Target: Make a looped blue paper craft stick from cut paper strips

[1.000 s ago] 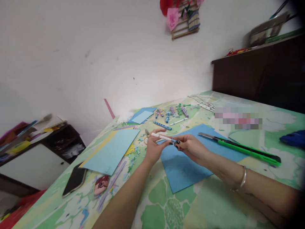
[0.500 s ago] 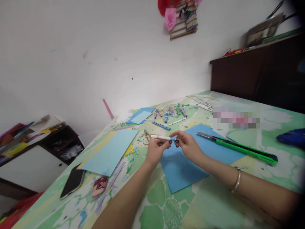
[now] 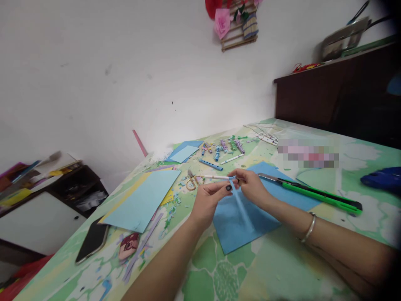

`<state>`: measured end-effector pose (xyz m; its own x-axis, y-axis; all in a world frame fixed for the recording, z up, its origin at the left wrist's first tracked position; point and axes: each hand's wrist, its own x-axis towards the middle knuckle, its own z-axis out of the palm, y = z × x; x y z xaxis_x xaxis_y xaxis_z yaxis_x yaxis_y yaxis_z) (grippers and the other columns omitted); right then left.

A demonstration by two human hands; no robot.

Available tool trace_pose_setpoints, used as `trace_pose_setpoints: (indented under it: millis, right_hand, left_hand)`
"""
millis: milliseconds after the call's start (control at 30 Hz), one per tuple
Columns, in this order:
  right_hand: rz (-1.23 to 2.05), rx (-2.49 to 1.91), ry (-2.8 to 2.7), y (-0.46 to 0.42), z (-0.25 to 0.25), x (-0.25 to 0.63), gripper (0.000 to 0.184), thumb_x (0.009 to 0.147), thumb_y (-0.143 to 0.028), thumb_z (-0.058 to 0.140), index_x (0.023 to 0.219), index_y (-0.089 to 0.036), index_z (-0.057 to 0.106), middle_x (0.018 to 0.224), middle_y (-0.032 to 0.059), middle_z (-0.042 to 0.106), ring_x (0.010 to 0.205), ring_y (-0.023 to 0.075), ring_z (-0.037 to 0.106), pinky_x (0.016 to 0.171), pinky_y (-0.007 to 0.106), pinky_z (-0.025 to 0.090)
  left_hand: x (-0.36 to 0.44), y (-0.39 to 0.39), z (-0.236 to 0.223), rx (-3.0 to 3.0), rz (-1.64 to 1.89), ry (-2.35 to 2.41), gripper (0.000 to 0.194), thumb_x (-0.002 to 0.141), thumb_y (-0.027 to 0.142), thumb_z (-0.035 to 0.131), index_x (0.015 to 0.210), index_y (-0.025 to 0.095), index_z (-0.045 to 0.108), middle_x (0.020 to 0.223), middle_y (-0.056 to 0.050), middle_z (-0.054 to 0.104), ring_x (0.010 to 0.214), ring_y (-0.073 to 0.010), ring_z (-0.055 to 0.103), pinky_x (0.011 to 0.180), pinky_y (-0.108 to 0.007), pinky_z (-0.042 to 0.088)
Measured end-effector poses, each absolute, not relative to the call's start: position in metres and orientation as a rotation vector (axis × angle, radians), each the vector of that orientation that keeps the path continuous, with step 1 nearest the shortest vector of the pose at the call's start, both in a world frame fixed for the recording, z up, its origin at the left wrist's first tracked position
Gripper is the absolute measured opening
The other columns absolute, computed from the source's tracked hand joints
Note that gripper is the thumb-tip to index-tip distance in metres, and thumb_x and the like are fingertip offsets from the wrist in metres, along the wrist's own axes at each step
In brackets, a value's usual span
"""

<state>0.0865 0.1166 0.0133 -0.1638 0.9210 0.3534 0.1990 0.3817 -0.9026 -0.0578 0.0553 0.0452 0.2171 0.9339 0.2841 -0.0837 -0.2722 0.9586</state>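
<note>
A slim white stick (image 3: 216, 177) with a brownish band lies level between my hands, above the blue paper sheet (image 3: 233, 230). The fingers of my right hand (image 3: 254, 186) are closed around its right end. From that end a narrow light-blue strip (image 3: 240, 205), blurred by motion, dangles over the sheet. My left hand (image 3: 208, 202) is pinched at the strip's upper part, just below the stick; its fingertips partly hide the grip. Right of my hands, a green box cutter (image 3: 322, 196) with its blade out rests partly on the sheet. Gold-handled scissors (image 3: 191, 182) lie to the left.
Light-blue and yellow paper sheets (image 3: 140, 205), a phone (image 3: 92, 240) and a pink-and-maroon item (image 3: 128, 246) are on the left. Paper scraps (image 3: 169, 215) litter the patterned tablecloth. Behind are a blue tube with holes (image 3: 211, 164), a banded white stick (image 3: 232, 159) and several curled paper pieces.
The light-blue strip, earlier bunched at the stick's right end, now hangs down loose. My left hand has shifted from under the stick to the strip; my right hand has moved slightly right.
</note>
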Motion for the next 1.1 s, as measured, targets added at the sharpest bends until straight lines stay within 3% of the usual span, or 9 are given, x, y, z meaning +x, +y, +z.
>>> trace_pose_setpoints:
  millis: [100, 267, 400, 600, 800, 933, 1100]
  right_hand:
    - [0.963, -0.998, -1.615, 0.115, 0.014, 0.085, 0.032, 0.054, -0.009, 0.039, 0.075, -0.017, 0.062, 0.052, -0.0022, 0.049, 0.054, 0.0128, 0.044, 0.054, 0.024, 0.032]
    - [1.167, -0.956, -1.542, 0.110, 0.019, 0.082, 0.029, 0.053, -0.012, 0.041, 0.075, -0.015, 0.060, 0.052, -0.0028, 0.048, 0.054, 0.0112, 0.041, 0.054, 0.024, 0.031]
    - [1.397, -0.894, -1.488, 0.103, 0.023, 0.079, 0.022, 0.049, -0.012, 0.043, 0.066, -0.014, 0.058, 0.053, -0.0026, 0.048, 0.050, 0.0085, 0.036, 0.049, 0.023, 0.026]
    - [1.642, -0.905, -1.380, 0.093, 0.024, 0.075, 0.015, 0.048, -0.011, 0.046, 0.059, -0.014, 0.055, 0.047, -0.0034, 0.043, 0.046, 0.0071, 0.033, 0.046, 0.023, 0.022]
    - [1.762, -0.967, -1.254, 0.090, 0.028, 0.074, 0.025, 0.043, -0.007, 0.043, 0.062, -0.014, 0.057, 0.045, -0.0024, 0.043, 0.049, 0.0100, 0.039, 0.046, 0.023, 0.022]
    - [1.790, -0.950, -1.215, 0.093, 0.029, 0.077, 0.026, 0.039, -0.005, 0.041, 0.059, -0.014, 0.057, 0.046, -0.0012, 0.046, 0.049, 0.0095, 0.039, 0.045, 0.022, 0.022]
    - [1.825, -0.944, -1.173, 0.095, 0.031, 0.080, 0.027, 0.038, -0.005, 0.041, 0.058, -0.015, 0.055, 0.044, -0.0021, 0.042, 0.049, 0.0101, 0.040, 0.044, 0.022, 0.022]
  left_hand:
    - [-0.063, 0.058, 0.047, 1.860, 1.408, 0.952, 0.021, 0.081, 0.021, 0.055, 0.096, 0.020, 0.069, 0.107, -0.008, 0.066, 0.105, -0.0210, 0.058, 0.094, -0.037, 0.042]
    - [-0.077, 0.068, 0.034, 2.739, 1.421, 0.797, 0.023, 0.085, 0.011, 0.046, 0.092, 0.020, 0.066, 0.095, -0.007, 0.070, 0.106, -0.0191, 0.058, 0.091, -0.039, 0.045]
    - [-0.083, 0.071, 0.028, 3.122, 1.205, 0.728, 0.022, 0.085, 0.009, 0.046, 0.097, 0.019, 0.062, 0.103, -0.008, 0.067, 0.119, -0.0214, 0.047, 0.096, -0.044, 0.040]
    - [-0.085, 0.067, 0.034, 3.221, 1.295, 0.603, 0.019, 0.082, 0.007, 0.051, 0.098, 0.016, 0.058, 0.106, -0.009, 0.065, 0.118, -0.0225, 0.047, 0.093, -0.043, 0.043]
    - [-0.087, 0.068, 0.032, 3.243, 1.563, 0.878, 0.019, 0.078, 0.008, 0.057, 0.095, 0.018, 0.059, 0.095, -0.009, 0.064, 0.102, -0.0216, 0.054, 0.083, -0.041, 0.046]
    - [-0.086, 0.070, 0.029, 3.264, 1.431, 0.881, 0.017, 0.079, 0.012, 0.058, 0.094, 0.020, 0.060, 0.088, -0.006, 0.063, 0.093, -0.0183, 0.054, 0.080, -0.037, 0.046]
    - [-0.086, 0.071, 0.029, 3.364, 1.327, 0.921, 0.020, 0.080, 0.011, 0.056, 0.098, 0.018, 0.059, 0.091, -0.007, 0.064, 0.095, -0.0189, 0.053, 0.084, -0.038, 0.043]
